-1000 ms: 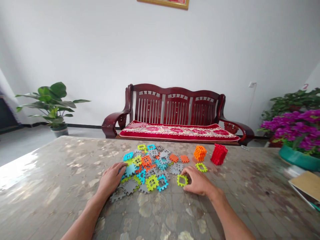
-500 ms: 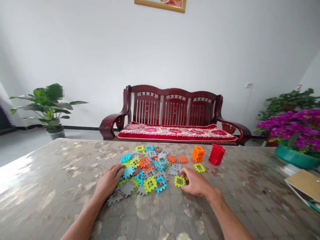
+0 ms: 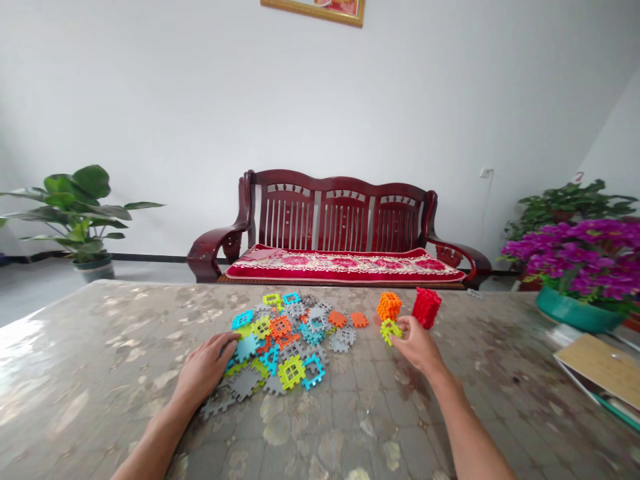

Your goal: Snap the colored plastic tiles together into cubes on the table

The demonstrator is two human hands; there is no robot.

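A spread pile of grey, blue, green and orange toothed plastic pieces (image 3: 280, 347) lies on the patterned table. My left hand (image 3: 211, 360) rests at the pile's left edge, its fingertips by a blue piece (image 3: 247, 347); the fingers are only slightly bent and hold nothing visible. My right hand (image 3: 414, 340) pinches a yellow-green square piece (image 3: 389, 331) right in front of an orange stack (image 3: 389, 306). Behind my right hand stands a red stack (image 3: 427, 307). Two flat orange pieces lie between the pile and the orange stack.
At the table's right side are a teal pot of purple flowers (image 3: 585, 300) and a brown folder (image 3: 603, 367). Beyond the table (image 3: 100, 373) stands a dark red wooden bench (image 3: 330, 213). A potted plant (image 3: 85, 220) is on the floor at left.
My right hand has moved right and away from me with the yellow-green piece, to where another such piece lay in front of the orange stack. My left hand stays beside the pile.
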